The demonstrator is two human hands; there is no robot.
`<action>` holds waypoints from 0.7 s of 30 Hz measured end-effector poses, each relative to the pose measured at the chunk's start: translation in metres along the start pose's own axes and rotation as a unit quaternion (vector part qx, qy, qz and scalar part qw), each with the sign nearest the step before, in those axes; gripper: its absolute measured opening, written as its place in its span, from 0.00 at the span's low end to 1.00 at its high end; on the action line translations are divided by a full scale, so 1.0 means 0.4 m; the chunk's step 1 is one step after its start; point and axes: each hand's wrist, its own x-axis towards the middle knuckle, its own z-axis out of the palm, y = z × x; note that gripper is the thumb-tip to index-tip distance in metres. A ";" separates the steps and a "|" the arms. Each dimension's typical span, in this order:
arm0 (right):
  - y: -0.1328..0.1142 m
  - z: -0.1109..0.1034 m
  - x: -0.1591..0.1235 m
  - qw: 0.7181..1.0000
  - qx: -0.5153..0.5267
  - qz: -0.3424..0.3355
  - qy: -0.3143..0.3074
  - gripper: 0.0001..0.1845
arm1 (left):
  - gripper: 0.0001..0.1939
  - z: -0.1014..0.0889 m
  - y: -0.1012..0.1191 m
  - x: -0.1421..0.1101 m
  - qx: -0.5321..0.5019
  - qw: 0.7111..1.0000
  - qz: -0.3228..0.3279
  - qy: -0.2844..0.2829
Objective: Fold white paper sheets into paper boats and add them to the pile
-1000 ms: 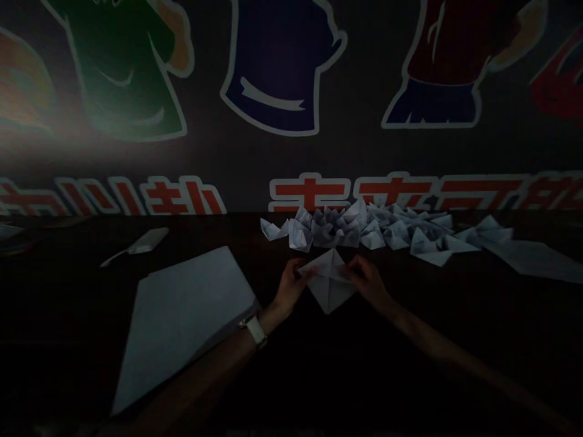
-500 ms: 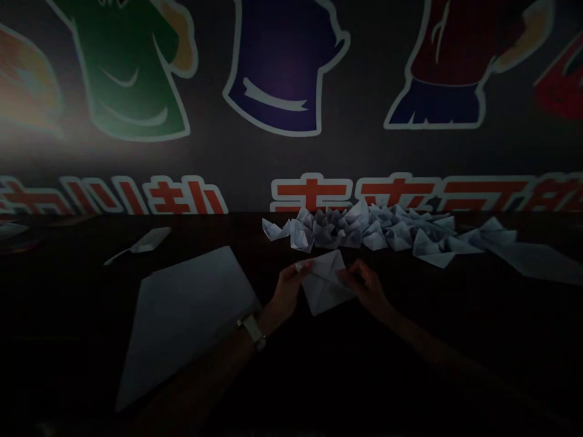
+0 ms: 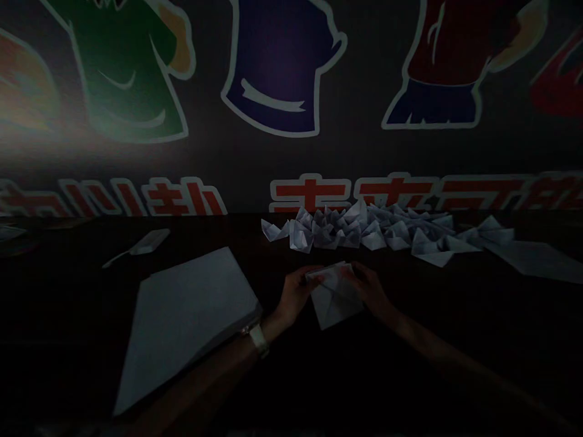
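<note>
Cartoon figures (image 3: 277,67) in green, blue and dark red, outlined in white, fill a dimly lit wall (image 3: 246,161) above a row of red lettering (image 3: 310,191), as a person works with both hands at a dark surface (image 3: 387,382). Near the middle, between the two hands, is a folded white paper (image 3: 336,303), roughly square and tilted, with creases running across its face; whether its lower edge touches the surface is too dark to tell. The left hand (image 3: 296,293), a pale-banded watch (image 3: 258,340) on its wrist, has its grip clamped on the paper's upper left edge, while the right hand (image 3: 374,294) has its grip closed on the upper right. Just beyond, a crowded heap of white paper boats (image 3: 350,233) stretches to the right along the far side, ending beside a flat sheet (image 3: 537,258). At left, a stack of white paper (image 3: 191,321) lies next to the watch arm, and farther back rests a small white object (image 3: 150,241) with a thin tail.
</note>
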 end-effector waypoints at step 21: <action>-0.008 -0.003 -0.002 0.996 -0.036 -0.011 0.085 0.20 | 0.18 0.024 0.011 -0.016 -0.112 0.993 -0.030 0.008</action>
